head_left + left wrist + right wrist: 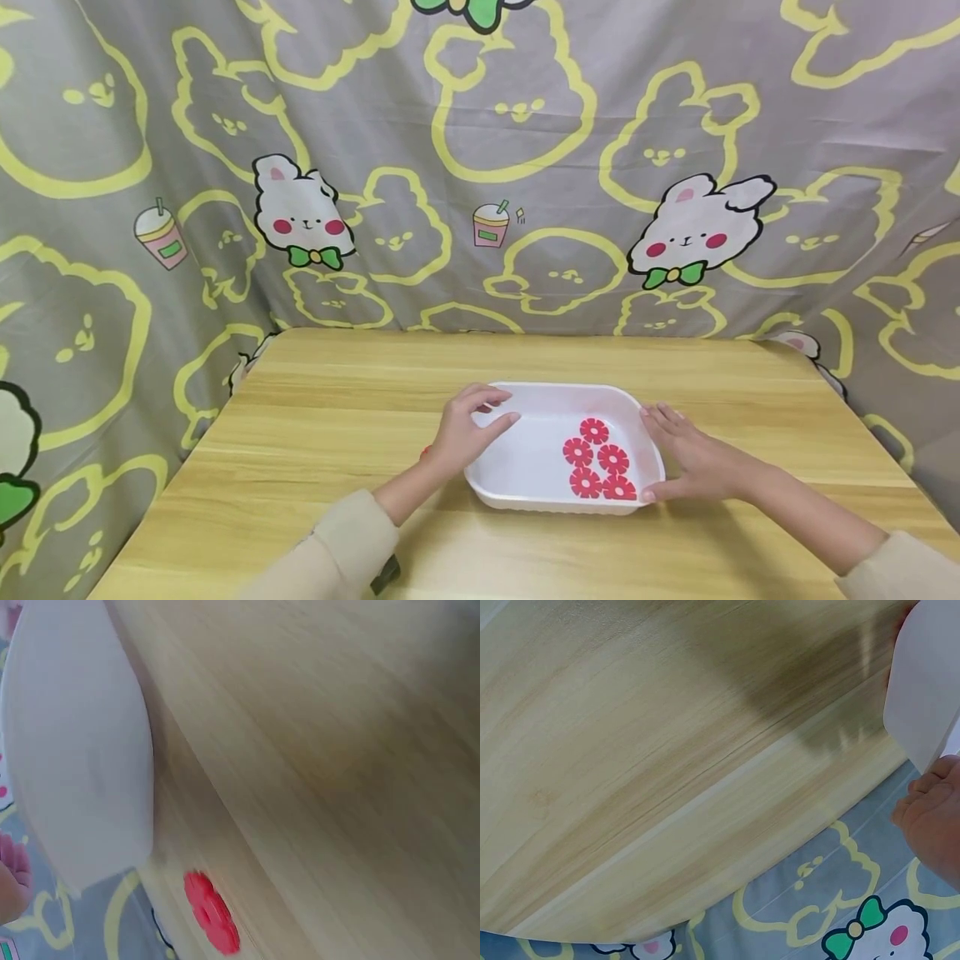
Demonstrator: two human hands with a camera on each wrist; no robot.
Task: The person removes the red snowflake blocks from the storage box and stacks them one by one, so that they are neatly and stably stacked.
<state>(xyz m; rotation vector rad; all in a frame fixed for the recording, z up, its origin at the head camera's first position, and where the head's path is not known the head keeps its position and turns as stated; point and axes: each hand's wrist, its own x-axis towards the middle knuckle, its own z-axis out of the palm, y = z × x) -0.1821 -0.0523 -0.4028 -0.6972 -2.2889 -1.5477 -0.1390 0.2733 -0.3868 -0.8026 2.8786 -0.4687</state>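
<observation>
Across the wooden table (337,400), seen from my head, a white tray (517,462) sits between my two hands, with five red flower-shaped pieces (579,482) grouped toward its right end. My left hand (463,429) is at the left end of it, fingers loosely bent over the rim and thumb held apart, nothing caught between them. Round the other side, my right hand (697,458) is spread along the right end, fingers at the rim and thumb by the near corner, touching but not clenched. Behind it all hangs a grey curtain (517,100) with yellow outlines and white rabbit faces. Over to the left wrist: the tray's pale outer wall fills one side, and a single red piece (212,913) lies on the wood just beside it; only a slice of hand shows. On the right wrist, my fingers meet the tray's edge, shadow falling on the tabletop.
</observation>
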